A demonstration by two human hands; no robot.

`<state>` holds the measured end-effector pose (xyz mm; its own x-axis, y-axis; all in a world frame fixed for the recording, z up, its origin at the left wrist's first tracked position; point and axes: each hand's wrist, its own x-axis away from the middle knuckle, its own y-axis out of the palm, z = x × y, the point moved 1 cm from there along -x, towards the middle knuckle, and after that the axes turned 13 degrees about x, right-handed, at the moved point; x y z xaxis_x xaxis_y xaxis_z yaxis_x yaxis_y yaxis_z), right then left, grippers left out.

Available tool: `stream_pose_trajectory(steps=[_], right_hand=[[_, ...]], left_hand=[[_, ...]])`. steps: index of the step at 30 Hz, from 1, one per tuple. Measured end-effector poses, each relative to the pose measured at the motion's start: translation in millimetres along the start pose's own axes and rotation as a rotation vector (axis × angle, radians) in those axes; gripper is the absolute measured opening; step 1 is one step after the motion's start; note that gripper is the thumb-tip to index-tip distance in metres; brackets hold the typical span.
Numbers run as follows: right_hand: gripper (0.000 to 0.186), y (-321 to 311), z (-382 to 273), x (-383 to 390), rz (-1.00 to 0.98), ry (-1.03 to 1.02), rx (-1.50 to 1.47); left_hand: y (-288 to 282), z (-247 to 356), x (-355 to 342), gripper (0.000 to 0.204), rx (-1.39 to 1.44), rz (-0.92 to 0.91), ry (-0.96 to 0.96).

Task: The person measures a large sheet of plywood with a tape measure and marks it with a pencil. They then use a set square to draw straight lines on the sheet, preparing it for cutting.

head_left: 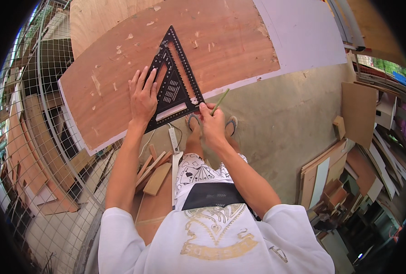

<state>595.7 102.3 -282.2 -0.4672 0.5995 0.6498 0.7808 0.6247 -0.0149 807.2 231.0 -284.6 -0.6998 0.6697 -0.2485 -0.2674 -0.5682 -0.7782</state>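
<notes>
A black triangular speed square lies on a brown plywood sheet, its thick edge along the sheet's near side. My left hand rests on the square's left side, fingers stretched out and pressing it down. At the square's near right corner, my right hand pinches a green pencil, which slants up and to the right. The thumb and forefinger of that hand also touch the square's corner. Pale flakes or torn chips spot the plywood's surface.
Under the plywood is a white board. A wire mesh fence runs down the left, with planks behind it. Wood offcuts and a white power strip lie beside my legs. Boards lean at right above the concrete floor.
</notes>
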Motion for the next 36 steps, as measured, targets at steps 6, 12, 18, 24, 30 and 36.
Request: stream_pose_trajectory(steps=[6,12,18,24,30,36], right_hand=[[0.034,9,3,-10,0.033,-0.07,0.056],[0.041,6,9,-19,0.08,-0.026,0.053],[0.042,3,1,-16,0.104,-0.039,0.16],[0.042,1,1,-17,0.119,-0.113,0.208],[0.042,-5,4,-19,0.075,-0.137,0.215],[0.042,-7,-1,-21,0.05,-0.118,0.221]], left_hand=[[3,-19,-17,0.043,0.085,-0.054,0.042],[9,-18,-23,0.045,0.081,-0.057,0.028],[13,-19,-32,0.046,0.084,-0.067,0.046],[23,-12,-56,0.045,0.038,-0.075,0.04],[27,-17,-58,0.044,0.005,-0.079,0.046],[28,-18,-57,0.044,-0.002,-0.049,0.055]])
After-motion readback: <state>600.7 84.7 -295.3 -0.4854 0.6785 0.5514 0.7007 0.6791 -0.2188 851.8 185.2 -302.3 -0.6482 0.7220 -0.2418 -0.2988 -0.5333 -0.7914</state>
